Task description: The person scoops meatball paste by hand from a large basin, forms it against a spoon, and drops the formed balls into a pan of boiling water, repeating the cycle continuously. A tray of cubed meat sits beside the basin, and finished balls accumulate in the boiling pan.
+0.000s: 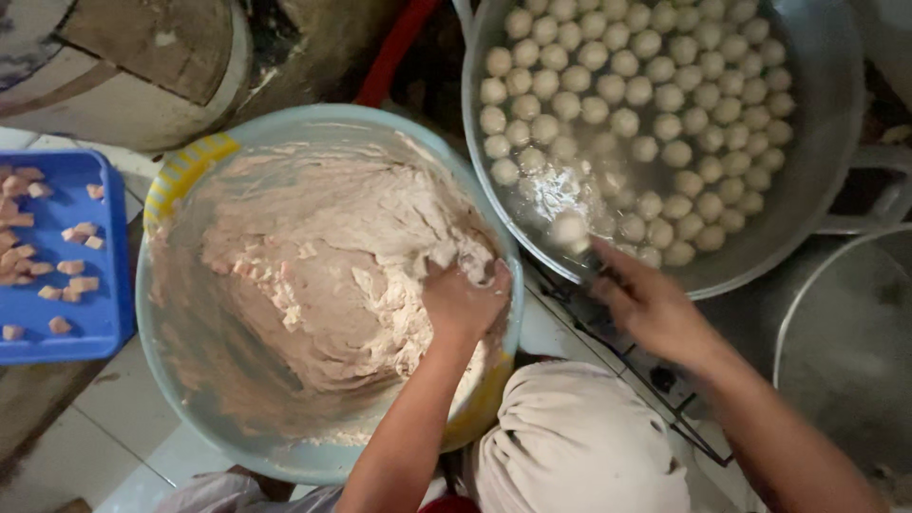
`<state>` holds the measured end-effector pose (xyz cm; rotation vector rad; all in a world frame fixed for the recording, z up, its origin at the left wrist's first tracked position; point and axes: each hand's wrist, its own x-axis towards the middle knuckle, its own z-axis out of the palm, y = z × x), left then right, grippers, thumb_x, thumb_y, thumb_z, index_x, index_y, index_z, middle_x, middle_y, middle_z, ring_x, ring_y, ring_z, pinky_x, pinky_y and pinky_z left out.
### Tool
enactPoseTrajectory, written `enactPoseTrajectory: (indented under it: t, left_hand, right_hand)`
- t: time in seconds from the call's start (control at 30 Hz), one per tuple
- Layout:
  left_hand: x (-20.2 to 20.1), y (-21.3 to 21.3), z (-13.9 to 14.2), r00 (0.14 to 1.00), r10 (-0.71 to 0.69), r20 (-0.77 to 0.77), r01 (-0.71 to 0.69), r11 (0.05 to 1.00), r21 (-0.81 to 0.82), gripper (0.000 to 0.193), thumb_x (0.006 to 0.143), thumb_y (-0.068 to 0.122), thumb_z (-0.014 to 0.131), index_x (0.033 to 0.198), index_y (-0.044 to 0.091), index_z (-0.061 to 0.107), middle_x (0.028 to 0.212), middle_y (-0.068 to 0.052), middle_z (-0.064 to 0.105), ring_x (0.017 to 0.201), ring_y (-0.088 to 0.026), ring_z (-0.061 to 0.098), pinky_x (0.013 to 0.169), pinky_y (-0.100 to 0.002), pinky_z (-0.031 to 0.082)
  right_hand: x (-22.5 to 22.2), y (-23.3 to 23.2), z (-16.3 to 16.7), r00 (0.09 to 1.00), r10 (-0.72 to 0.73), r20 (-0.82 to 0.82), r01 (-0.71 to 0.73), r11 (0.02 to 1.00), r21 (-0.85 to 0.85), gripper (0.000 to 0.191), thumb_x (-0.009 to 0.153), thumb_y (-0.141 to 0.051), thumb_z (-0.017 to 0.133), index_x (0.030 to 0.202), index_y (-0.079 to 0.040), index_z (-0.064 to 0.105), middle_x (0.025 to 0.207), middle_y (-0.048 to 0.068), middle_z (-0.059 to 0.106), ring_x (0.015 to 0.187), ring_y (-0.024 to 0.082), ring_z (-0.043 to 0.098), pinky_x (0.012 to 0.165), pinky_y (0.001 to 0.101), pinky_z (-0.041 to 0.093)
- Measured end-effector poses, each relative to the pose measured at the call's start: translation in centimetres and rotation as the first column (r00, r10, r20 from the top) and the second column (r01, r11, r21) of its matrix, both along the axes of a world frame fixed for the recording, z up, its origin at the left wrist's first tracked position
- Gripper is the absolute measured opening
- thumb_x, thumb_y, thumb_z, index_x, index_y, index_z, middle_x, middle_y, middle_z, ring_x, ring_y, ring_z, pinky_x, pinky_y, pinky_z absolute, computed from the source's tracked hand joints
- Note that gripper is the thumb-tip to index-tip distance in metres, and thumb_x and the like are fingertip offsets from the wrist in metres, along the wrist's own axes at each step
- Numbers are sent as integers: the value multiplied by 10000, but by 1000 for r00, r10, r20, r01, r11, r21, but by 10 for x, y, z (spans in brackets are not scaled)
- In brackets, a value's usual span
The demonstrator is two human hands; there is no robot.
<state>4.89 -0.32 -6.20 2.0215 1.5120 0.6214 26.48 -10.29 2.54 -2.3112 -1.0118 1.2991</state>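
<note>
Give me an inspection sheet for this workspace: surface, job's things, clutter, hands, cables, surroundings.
Surface: pale tiled floor, smudged.
Job's things: large light-blue plastic basin holding pinkish-beige paste; wide grey metal pan of water with many pale round balls floating.
Clutter: blue plastic tray with small orange-pink cubes; beige cloth near the person's lap.
Hands: left hand closed in the paste at the basin's edge; right hand over the pan's near rim, blurred, beside a freshly dropped ball.
Cables: nothing seen.
Surroundings: second grey metal vessel at right; round wooden block top left.
</note>
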Motion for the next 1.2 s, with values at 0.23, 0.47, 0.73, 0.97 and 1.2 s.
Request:
enactPoseTrajectory:
  t: [0.23, 0.47, 0.73, 0.97, 1.2]
  left_hand:
    - [-1, -3, -12, 926, -60, 372, 15, 992, 123, 123, 914, 217, 693, 852, 113, 712, 841, -100, 742, 783, -337, 714, 755, -427, 595]
    - [12, -16, -24, 941, 2, 337, -15, 999, 36, 250, 846, 205, 797, 718, 74, 627, 618, -127, 643, 573, -374, 649, 549, -442, 546]
    - [11, -11, -20, 950, -67, 304, 105, 989, -108, 173, 672, 181, 773, 777, 83, 675, 742, -162, 695, 718, -393, 696, 640, -461, 566]
    - [-1, -4, -13, 970, 183, -159, -184, 983, 9, 398, 754, 391, 806, 876, 19, 738, 826, -256, 709, 743, -448, 668, 706, -503, 543]
    - [-1, -7, -19, 990, 66, 125, -71, 997, 37, 265, 889, 337, 703, 862, 75, 731, 880, -143, 751, 870, -378, 711, 853, -436, 576]
  right_hand:
    - [40, -1, -7, 907, 59, 417, -158, 965, 207, 513, 929, -163, 659, 1435, -98, 603, 1129, 241, 719, 952, 281, 701, 811, 388, 546]
    - [-13, -5, 2, 995, 51, -82, -47, 997, 55, 432, 955, -195, 635, 1380, -120, 637, 763, 83, 665, 624, 146, 548, 580, 344, 494]
    - [-37, 6, 5, 913, 146, -380, -126, 989, 77, 417, 952, -161, 619, 1365, -104, 635, 826, 29, 701, 576, 81, 519, 505, 274, 454]
    - [10, 16, -20, 940, -128, -317, 147, 988, 37, 558, 960, -146, 554, 1515, -168, 504, 975, 57, 729, 559, 117, 549, 479, 295, 454]
    - [62, 34, -27, 956, 2, 292, -82, 962, 260, 473, 965, -155, 634, 1421, -35, 607, 1044, 174, 732, 873, 248, 716, 784, 394, 552]
